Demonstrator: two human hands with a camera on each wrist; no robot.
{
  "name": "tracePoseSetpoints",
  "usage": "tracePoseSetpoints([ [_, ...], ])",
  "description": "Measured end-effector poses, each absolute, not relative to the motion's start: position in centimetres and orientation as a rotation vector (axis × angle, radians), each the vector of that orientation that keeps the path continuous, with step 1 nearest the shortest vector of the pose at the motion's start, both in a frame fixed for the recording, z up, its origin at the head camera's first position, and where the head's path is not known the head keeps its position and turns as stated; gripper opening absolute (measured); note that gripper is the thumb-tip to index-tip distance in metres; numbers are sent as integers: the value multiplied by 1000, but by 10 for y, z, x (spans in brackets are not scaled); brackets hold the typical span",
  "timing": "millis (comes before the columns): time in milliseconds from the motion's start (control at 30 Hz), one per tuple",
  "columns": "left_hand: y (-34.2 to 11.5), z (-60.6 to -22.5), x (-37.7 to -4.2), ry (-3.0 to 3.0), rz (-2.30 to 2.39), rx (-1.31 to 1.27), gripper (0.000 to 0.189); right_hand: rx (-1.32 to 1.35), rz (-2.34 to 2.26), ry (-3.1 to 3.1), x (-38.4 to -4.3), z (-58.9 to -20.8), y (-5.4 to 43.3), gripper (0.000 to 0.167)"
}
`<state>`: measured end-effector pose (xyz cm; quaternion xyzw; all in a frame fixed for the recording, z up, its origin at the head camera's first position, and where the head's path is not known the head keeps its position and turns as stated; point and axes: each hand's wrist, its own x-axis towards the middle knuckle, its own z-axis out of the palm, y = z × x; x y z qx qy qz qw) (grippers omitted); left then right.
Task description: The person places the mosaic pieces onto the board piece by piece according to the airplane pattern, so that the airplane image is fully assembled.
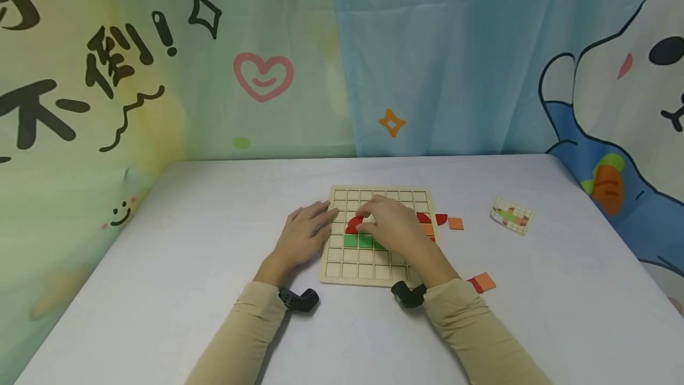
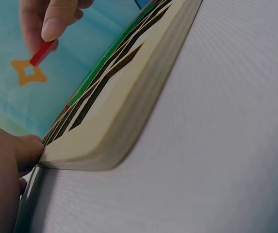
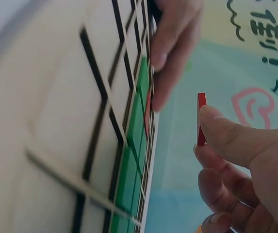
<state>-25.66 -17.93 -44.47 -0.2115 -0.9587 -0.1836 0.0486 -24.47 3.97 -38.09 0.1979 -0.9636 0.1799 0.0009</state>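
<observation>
A wooden grid board lies on the table. At its left edge rests my left hand, fingers extended, with the tips touching the rim. My right hand is above the middle of the board and pinches a thin red piece between thumb and index finger. That red piece is held on edge, raised off the grid. A row of green square pieces sits in the board's cells, partly hidden by the right hand. Another red piece lies in the grid beside the green row.
At the board's right side are a red piece and an orange square. Beyond its edge lie another red piece and orange square. An orange piece is near the right sleeve. A pattern card lies farther right.
</observation>
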Motion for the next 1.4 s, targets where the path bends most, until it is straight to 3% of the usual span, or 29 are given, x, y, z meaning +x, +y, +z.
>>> tracePoseSetpoints([
  [500, -180, -444, -256, -2911, -578, -651, 41, 707, 492, -3038, -234, -392, 11, 27],
  [1400, -180, -447, -258, -2902, -572, -642, 41, 701, 590, -3000, -240, -408, 6, 25],
])
